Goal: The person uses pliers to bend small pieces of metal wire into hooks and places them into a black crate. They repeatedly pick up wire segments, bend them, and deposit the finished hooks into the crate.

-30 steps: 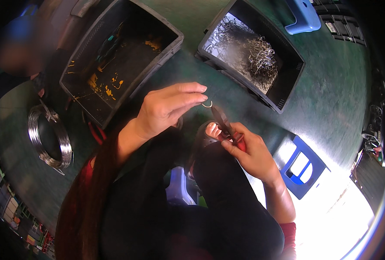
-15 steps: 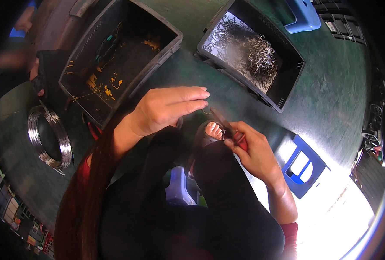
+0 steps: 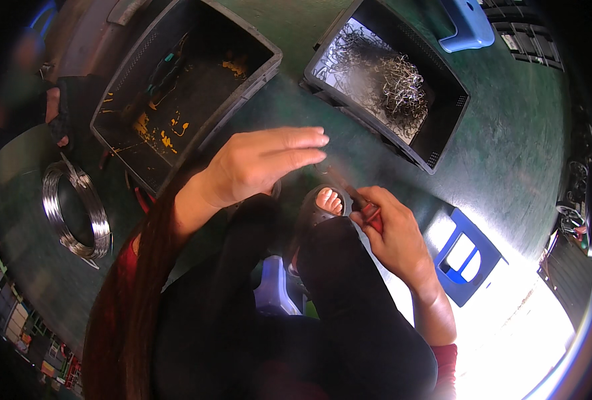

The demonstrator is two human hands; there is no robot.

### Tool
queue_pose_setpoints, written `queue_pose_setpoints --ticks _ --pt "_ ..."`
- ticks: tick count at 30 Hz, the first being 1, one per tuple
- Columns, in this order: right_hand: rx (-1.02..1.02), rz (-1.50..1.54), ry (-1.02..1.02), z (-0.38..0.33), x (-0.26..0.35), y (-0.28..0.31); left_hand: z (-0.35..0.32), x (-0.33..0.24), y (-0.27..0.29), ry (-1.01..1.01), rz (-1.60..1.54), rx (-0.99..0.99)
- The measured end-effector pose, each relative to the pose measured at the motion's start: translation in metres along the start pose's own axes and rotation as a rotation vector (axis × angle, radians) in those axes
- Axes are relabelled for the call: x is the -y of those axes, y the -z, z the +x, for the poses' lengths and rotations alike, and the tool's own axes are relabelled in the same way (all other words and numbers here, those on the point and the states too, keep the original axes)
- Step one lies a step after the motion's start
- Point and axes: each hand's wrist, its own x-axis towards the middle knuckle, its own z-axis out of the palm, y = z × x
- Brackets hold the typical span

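Observation:
My left hand [image 3: 259, 163] is stretched out flat above my knees, fingers straight and pointing right toward the crate of wire pieces; I see nothing in it. Lower right, my right hand [image 3: 389, 230] is closed around red-handled pliers [image 3: 359, 200], whose dark jaws point up-left toward my left fingertips. My sandalled foot [image 3: 326, 200] rests on the green floor just below both hands.
A black crate [image 3: 443, 143] holding several bent silver wire pieces [image 3: 393, 83] stands ahead right. A second black crate [image 3: 269, 60] with yellow stains is ahead left. A wire coil [image 3: 76, 213] lies at left. Blue stools [image 3: 466, 257] [image 3: 466, 23] stand right. Another person's gloved hand [image 3: 63, 113] is far left.
My left hand held a small wire ring at the pliers' tip; its fingers have since straightened and the ring is no longer visible. The right hand has stayed nearly still.

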Motion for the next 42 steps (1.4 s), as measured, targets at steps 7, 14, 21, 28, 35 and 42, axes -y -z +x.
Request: queue_pose_setpoints --ticks 7,14,21,28,35,42 --pt "-0.122 -0.099 0.031 0.002 -0.001 -0.010 0.002 -0.030 -0.013 0.957 -0.871 -0.153" --pt "-0.051 -0.144 0.026 0.001 0.007 -0.015 0.014 -0.037 -0.015 0.876 -0.981 -0.047" --pt "0.019 0.111 -0.043 0.003 0.008 -0.018 0.007 -0.018 -0.022 0.656 -1.036 0.058" --pt "0.074 0.227 -0.038 0.004 0.008 -0.015 0.007 -0.013 -0.021 0.598 -1.183 0.078" --pt "0.171 0.293 -0.097 0.005 0.008 -0.010 0.009 -0.013 -0.017 0.583 -1.210 0.110" --pt "0.491 0.765 -0.240 0.009 -0.005 -0.007 0.007 -0.010 -0.017 0.700 -1.173 0.135"
